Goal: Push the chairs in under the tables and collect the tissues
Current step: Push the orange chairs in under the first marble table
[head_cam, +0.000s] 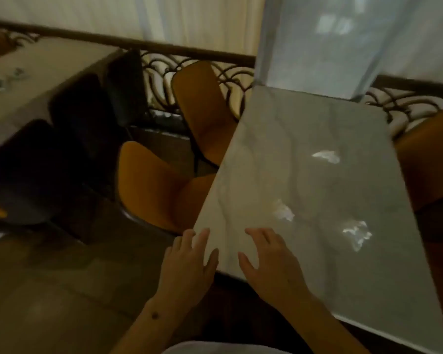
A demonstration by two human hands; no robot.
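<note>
1. Your left hand [188,261] and right hand [269,261] hover at the near left corner of the pale marble-patterned table [253,175], fingers spread, holding nothing.
2. Three crumpled white tissues lie on it: far [326,156], middle [283,213], near right [356,235], all apart.
3. Two mustard-orange moulded chairs stand at the table's left edge: the near one [154,185] and the far one [202,108], seats partly under.
4. Dark chairs [82,118] line the neighbouring cream table [23,80]; brown floor [62,290] lies open on your left.
5. A dark scrolled iron railing [161,65] and pale curtain [113,14] bound the far side.
</note>
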